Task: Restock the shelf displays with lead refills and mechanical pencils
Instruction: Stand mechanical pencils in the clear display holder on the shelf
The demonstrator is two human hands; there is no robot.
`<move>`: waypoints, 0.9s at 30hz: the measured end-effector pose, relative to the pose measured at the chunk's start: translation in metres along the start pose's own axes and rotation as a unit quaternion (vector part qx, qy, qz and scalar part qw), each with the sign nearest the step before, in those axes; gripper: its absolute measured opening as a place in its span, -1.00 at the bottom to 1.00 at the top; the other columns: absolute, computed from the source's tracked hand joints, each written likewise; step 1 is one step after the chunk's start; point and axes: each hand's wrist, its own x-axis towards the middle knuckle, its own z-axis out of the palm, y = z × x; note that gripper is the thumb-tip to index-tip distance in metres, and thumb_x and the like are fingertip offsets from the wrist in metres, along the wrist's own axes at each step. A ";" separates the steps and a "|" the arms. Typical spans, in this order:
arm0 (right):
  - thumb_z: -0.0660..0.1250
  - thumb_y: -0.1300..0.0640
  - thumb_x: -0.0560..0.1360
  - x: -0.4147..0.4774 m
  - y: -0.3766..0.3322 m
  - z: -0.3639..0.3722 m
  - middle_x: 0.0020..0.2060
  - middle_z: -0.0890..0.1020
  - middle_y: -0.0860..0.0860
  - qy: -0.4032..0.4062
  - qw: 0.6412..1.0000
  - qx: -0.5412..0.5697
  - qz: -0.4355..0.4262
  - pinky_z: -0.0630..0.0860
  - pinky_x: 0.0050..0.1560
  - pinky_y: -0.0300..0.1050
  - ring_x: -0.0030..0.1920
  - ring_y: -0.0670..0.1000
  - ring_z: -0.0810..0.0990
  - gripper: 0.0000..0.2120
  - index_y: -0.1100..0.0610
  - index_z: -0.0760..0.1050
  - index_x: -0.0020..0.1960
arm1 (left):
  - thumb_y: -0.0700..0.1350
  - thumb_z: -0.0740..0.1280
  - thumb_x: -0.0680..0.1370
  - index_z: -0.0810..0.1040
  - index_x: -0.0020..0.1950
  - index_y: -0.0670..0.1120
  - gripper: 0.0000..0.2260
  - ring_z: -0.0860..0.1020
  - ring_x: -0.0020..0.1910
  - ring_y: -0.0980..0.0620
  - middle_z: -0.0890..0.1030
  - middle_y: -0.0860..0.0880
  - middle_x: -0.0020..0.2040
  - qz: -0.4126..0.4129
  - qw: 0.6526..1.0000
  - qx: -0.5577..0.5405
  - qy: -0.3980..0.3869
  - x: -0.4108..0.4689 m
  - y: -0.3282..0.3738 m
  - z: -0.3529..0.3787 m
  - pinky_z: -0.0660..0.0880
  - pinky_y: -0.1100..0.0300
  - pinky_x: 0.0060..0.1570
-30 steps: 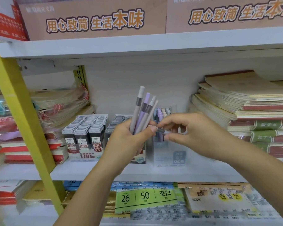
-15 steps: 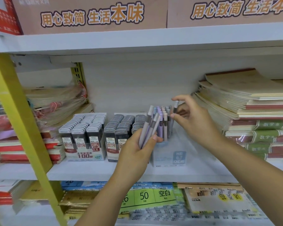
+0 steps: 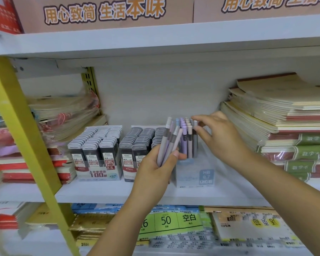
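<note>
Right hand (image 3: 222, 134) has carried one grey pencil (image 3: 195, 142) into the display box (image 3: 194, 175), pinching its cap; at eight o'clock, left hand (image 3: 153, 169) grips remaining pencils (image 3: 166, 145).

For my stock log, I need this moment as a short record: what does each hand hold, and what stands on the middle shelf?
left hand: grips a bundle of loose pencils, pointing up
right hand: pinches the top of a grey pencil in the pencil box
pencil box: clear, labelled HB 0.7, pencils upright inside
lead refills: two trays, 0.5 and 0.7, left of the box
</note>
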 end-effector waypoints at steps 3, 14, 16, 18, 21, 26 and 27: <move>0.37 0.12 0.53 0.001 -0.002 -0.002 -0.12 0.59 -0.09 -0.024 0.999 0.006 0.024 0.24 -0.05 -0.26 0.02 -0.09 0.39 -0.73 0.03 0.59 0.23 | -0.01 0.30 0.64 0.68 0.05 -0.03 -0.82 0.34 -0.53 0.22 0.52 0.24 -0.47 -0.025 0.999 -0.038 -0.008 -0.001 0.003 -0.001 0.30 0.37 -0.50; 0.43 0.20 0.46 -0.026 -0.066 -0.025 -0.12 0.71 0.04 -0.066 0.881 0.430 0.184 0.55 -0.12 -0.31 -0.13 -0.08 0.67 -0.78 0.08 0.62 0.10 | 0.08 0.36 0.51 0.61 0.13 -0.07 -0.71 0.48 -0.45 0.15 0.73 0.02 -0.20 -0.034 0.987 -0.130 -0.091 -0.003 0.010 0.005 0.43 0.32 -0.45; 0.41 0.23 0.48 -0.025 -0.065 -0.031 -0.15 0.71 0.07 -0.039 0.867 0.453 0.204 0.52 -0.21 -0.34 -0.18 -0.11 0.66 -0.81 0.08 0.61 0.08 | 0.11 0.35 0.48 0.61 0.18 0.00 -0.68 0.56 -0.38 0.12 0.74 -0.06 -0.05 -0.044 0.983 -0.143 -0.111 -0.005 0.010 0.004 0.50 0.27 -0.40; 0.40 0.24 0.48 -0.023 -0.057 -0.037 -0.17 0.72 0.08 -0.006 0.849 0.480 0.219 0.53 -0.28 -0.31 -0.21 -0.08 0.66 -0.84 0.08 0.59 0.04 | 0.11 0.36 0.48 0.60 0.20 0.02 -0.67 0.55 -0.39 0.13 0.74 -0.06 0.01 -0.062 0.982 -0.139 -0.115 -0.008 0.009 0.000 0.45 0.27 -0.48; 0.44 0.19 0.37 -0.026 -0.048 -0.045 -0.17 0.72 0.12 0.011 0.831 0.511 0.219 0.58 -0.24 -0.26 -0.16 -0.01 0.69 -0.76 0.12 0.54 0.02 | 0.00 0.38 0.54 0.63 0.14 -0.03 -0.79 0.38 -0.46 0.15 0.73 -0.09 0.01 -0.084 0.981 -0.153 -0.089 -0.009 0.005 -0.010 0.27 0.31 -0.56; 0.45 0.33 0.40 -0.039 -0.035 -0.055 -0.15 0.72 0.05 -0.090 0.865 0.438 0.229 0.62 -0.11 -0.21 -0.09 0.04 0.70 -0.82 0.10 0.62 -0.07 | -0.20 0.40 0.56 0.64 0.03 -0.10 -0.92 0.31 -0.50 0.14 0.73 -0.14 -0.12 -0.074 0.984 -0.161 -0.006 -0.005 0.007 -0.025 0.26 0.32 -0.58; 0.46 0.29 0.41 -0.041 -0.035 -0.058 -0.17 0.71 -0.01 -0.136 0.890 0.379 0.213 0.59 -0.11 -0.27 -0.12 -0.03 0.69 -0.82 0.02 0.65 -0.11 | -0.18 0.42 0.55 0.65 0.00 -0.07 -0.94 0.32 -0.51 0.14 0.73 -0.10 -0.18 -0.062 0.989 -0.136 0.013 -0.004 0.009 -0.026 0.27 0.32 -0.58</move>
